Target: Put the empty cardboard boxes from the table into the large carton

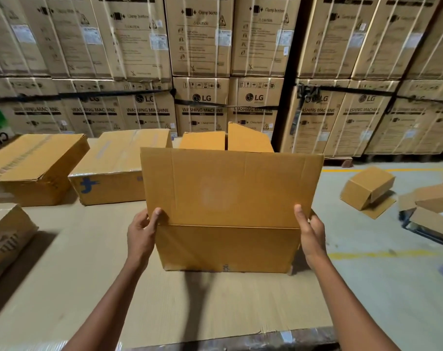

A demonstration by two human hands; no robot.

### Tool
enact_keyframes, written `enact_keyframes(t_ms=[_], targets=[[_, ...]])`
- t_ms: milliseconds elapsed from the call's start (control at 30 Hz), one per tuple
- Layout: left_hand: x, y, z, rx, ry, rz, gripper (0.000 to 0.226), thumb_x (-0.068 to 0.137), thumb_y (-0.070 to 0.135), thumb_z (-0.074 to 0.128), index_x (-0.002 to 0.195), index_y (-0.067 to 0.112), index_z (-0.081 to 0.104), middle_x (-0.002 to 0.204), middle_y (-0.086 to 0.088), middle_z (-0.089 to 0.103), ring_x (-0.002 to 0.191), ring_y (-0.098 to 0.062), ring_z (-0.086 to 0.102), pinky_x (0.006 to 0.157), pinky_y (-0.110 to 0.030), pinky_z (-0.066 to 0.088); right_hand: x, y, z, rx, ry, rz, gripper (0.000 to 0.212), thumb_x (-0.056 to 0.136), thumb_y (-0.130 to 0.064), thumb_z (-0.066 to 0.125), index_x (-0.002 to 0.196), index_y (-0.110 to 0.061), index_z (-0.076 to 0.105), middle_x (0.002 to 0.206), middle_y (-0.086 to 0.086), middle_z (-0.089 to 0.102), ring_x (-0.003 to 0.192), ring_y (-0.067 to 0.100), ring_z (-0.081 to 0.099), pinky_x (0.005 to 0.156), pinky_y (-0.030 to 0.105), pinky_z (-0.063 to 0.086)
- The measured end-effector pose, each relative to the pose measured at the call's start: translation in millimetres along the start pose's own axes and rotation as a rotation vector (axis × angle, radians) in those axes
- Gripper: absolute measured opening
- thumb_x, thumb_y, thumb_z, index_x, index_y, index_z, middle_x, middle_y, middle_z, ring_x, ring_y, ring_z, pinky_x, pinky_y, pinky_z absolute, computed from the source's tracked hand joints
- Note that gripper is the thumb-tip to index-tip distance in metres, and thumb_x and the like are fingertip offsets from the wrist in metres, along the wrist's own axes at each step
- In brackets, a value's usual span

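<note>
I hold a plain brown cardboard box (pixel 228 211) upright over the middle of the table (pixel 88 287). Its near flap stands up and hides the inside. My left hand (pixel 142 231) grips the box's left side with the thumb on the front face. My right hand (pixel 310 234) grips the right side the same way. Behind the held box, the raised flaps of another open carton (pixel 245 138) show at the table's far edge. Two taped boxes lie at the back left, one (pixel 33 165) further left and one with a blue mark (pixel 114 171) beside it.
A dented box (pixel 5 239) sits at the table's left edge. On the concrete floor to the right lie an open small box (pixel 370 188) and a pile of flattened cardboard (pixel 433 209). Stacked washing machine cartons (pixel 202 59) wall off the back.
</note>
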State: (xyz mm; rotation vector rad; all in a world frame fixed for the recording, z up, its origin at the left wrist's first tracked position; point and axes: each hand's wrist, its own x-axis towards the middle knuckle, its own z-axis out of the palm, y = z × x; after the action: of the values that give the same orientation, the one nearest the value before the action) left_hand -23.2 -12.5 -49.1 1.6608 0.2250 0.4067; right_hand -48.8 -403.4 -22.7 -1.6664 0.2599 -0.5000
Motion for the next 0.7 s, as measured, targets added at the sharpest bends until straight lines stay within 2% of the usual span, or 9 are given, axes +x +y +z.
enact_keyframes(t_ms=[100,167,233,300,400,467,533,600,700], targets=[[-0.5,-3.5,3.3,-0.026,-0.003,-0.017,0.04,0.091,0.065,0.061,0.118,0.038,0.071,0.126,0.005,0.067,0.119,-0.016,0.061,0.095,-0.036,0.053,1.2,-0.6,-3.8,0.003,-0.052,0.006,0.042,0.095,-0.051,0.059,0.124,-0.022,0.065,0.122,-0.013,0.068,0.114,0.001,0.06,0.098,0.02,0.041],[-2.6,-9.5,2.3,-0.019,-0.028,-0.017,0.033,0.09,0.071,0.057,0.113,0.05,0.067,0.128,0.009,0.065,0.122,-0.015,0.06,0.1,-0.041,0.052,0.9,2.3,-6.7,0.018,-0.073,0.02,0.04,0.095,-0.052,0.058,0.123,-0.024,0.066,0.126,-0.012,0.067,0.12,0.006,0.06,0.105,0.025,0.041],[-7.3,-9.2,0.7,-0.042,-0.068,-0.033,0.04,0.09,0.077,0.048,0.117,0.052,0.063,0.133,0.012,0.062,0.126,-0.012,0.057,0.107,-0.043,0.048,-3.3,2.5,-7.0,0.041,-0.081,0.058,0.026,0.099,-0.05,0.054,0.117,-0.033,0.064,0.124,-0.022,0.065,0.125,0.004,0.057,0.108,0.025,0.038],[-11.3,-4.7,-0.3,-0.112,-0.103,-0.087,0.062,0.093,0.079,0.031,0.136,0.042,0.055,0.143,0.014,0.056,0.132,-0.01,0.052,0.115,-0.042,0.039,-7.4,0.2,-7.3,0.133,-0.032,0.116,0.024,0.106,-0.043,0.041,0.108,-0.038,0.064,0.109,-0.029,0.069,0.111,-0.004,0.061,0.098,0.019,0.044],[-11.7,-4.3,-3.6,-0.173,-0.129,-0.158,0.074,0.1,0.071,0.013,0.158,0.029,0.032,0.155,0.009,0.043,0.142,-0.013,0.042,0.118,-0.041,0.034,-2.4,6.4,-13.3,0.286,0.026,0.234,0.051,0.111,-0.025,0.032,0.082,-0.038,0.072,0.075,-0.02,0.069,0.07,0.002,0.06,0.059,0.013,0.047],[-13.1,-6.1,-6.8,-0.16,-0.141,-0.119,0.069,0.101,0.068,0.015,0.159,0.032,0.028,0.155,0.012,0.043,0.141,-0.012,0.043,0.114,-0.039,0.037,0.9,12.0,-14.0,0.304,0.027,0.28,0.049,0.109,-0.008,0.033,0.102,-0.04,0.07,0.1,-0.028,0.063,0.08,-0.008,0.055,0.063,0.008,0.049],[-13.3,-7.2,-7.9,-0.136,-0.142,-0.082,0.067,0.101,0.065,0.016,0.158,0.032,0.029,0.15,0.013,0.044,0.136,-0.011,0.046,0.11,-0.036,0.039,7.8,19.1,-15.5,0.282,0.077,0.34,0.036,0.107,-0.007,0.034,0.105,-0.022,0.067,0.094,-0.011,0.058,0.076,-0.002,0.051,0.062,0.011,0.046],[-11.8,-7.9,-6.7,-0.098,-0.137,-0.057,0.059,0.1,0.066,0.019,0.148,0.038,0.04,0.142,0.015,0.051,0.128,-0.009,0.052,0.105,-0.036,0.043,12.4,22.4,-16.3,0.231,0.131,0.344,0.031,0.109,-0.018,0.035,0.114,-0.009,0.064,0.083,-0.006,0.054,0.073,0.007,0.049,0.066,0.018,0.046],[-14.2,-13.6,-1.8,-0.037,-0.114,-0.001,0.032,0.107,0.053,0.024,0.122,0.048,0.052,0.127,0.016,0.059,0.118,-0.01,0.057,0.098,-0.035,0.049,11.2,27.6,-26.3,0.175,0.065,0.289,0.064,0.099,-0.071,0.03,0.143,-0.031,0.051,0.127,-0.008,0.067,0.113,0.01,0.063,0.1,0.035,0.05]])
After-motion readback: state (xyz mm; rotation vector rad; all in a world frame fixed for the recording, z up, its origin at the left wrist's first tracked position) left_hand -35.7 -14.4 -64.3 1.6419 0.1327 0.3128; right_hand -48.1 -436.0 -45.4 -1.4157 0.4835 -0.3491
